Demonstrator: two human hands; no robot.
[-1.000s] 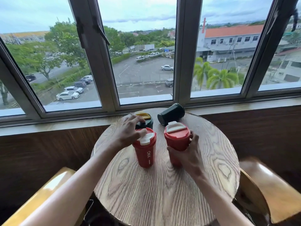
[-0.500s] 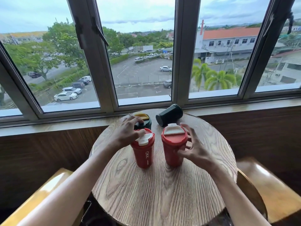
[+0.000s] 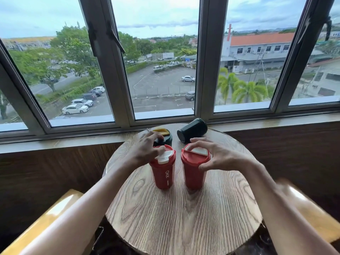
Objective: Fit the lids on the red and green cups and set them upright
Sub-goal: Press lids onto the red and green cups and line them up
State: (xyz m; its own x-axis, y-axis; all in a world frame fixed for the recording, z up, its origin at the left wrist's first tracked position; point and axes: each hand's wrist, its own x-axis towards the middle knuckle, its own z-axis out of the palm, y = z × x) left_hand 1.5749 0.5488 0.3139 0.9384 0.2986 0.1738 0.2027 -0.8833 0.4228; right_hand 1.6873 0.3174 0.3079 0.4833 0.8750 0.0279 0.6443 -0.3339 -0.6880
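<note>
Two red cups stand upright, lids on, side by side near the middle of a round wooden tabletop [image 3: 184,227]. The left hand [image 3: 147,150] rests curled on the lid of the left red cup [image 3: 162,170]; the right hand [image 3: 219,157] hovers spread around the lid of the right red cup [image 3: 195,168], fingers seemingly just touching it. Beyond them, toward the window, a dark green cup [image 3: 192,130] lies on its side, long axis slanting away to the right, nearer the right hand. A green lid with a yellow flap [image 3: 162,134] sits behind the left hand, possibly on a second green cup.
</note>
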